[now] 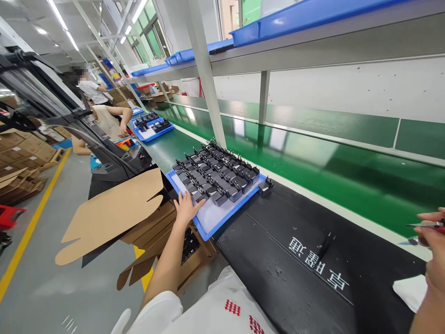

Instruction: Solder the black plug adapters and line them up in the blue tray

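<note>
My left hand (187, 208) lies at the near left side of a blue tray (222, 220). Its fingers are spread, with the tips against or just beside the closest black plug-in power adapters (215, 176), which stand in rows with their pins up. One more adapter (265, 186) sits on the black mat just outside the tray's right corner. At the right edge of the view, my right hand (434, 241) is closed around a slim pointed tool (431, 227) with red and metal parts. The frame cuts off part of it, so its exact kind is unclear.
A black mat (299, 260) with white lettering covers the bench, a white scrap (412, 292) on it. Behind runs a green conveyor surface (313, 144) with a post (205, 69). Cardboard (111, 213) stands at left. Another tray (156, 135) is near a co-worker (107, 121).
</note>
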Action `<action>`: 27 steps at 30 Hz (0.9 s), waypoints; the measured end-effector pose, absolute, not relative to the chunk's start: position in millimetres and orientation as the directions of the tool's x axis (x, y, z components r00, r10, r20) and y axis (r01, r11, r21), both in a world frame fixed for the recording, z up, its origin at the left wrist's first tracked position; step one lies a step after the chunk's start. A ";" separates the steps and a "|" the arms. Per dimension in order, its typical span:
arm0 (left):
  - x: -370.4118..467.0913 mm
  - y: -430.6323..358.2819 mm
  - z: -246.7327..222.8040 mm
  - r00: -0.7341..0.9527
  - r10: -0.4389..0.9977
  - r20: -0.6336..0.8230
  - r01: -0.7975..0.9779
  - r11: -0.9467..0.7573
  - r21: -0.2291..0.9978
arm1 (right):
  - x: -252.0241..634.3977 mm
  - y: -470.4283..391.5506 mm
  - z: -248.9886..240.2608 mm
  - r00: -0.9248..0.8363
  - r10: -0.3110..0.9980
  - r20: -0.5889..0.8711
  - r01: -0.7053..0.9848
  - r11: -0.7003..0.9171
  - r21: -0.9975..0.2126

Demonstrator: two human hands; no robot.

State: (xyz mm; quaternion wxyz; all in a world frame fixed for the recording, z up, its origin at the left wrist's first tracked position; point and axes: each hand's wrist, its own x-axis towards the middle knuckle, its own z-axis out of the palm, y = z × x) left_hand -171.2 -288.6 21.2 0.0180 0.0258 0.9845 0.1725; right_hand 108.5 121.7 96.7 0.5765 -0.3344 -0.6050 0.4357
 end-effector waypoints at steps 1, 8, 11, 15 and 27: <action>-172.2 -287.8 21.7 -0.996 0.079 -0.040 0.061 0.942 0.330 | 107.9 119.1 99.3 -0.097 0.913 0.397 -0.109 0.387 -0.916; -148.8 -275.9 33.3 -0.944 0.053 0.324 0.179 0.910 0.374 | 108.0 103.5 111.0 -0.141 0.883 0.447 -0.094 0.437 -0.894; -120.2 -246.5 42.6 -0.780 0.228 0.582 0.514 0.765 0.389 | 109.2 101.0 111.4 -0.163 0.868 0.469 -0.109 0.457 -0.883; -97.9 -174.3 44.4 -0.576 0.589 0.567 0.817 0.407 0.408 | 112.1 99.8 111.1 -0.210 0.864 0.458 -0.123 0.441 -0.889; -125.8 -66.7 17.3 -0.696 0.658 0.288 0.687 0.494 0.533 | 125.5 120.9 91.3 -0.292 0.822 0.489 0.007 0.513 -0.858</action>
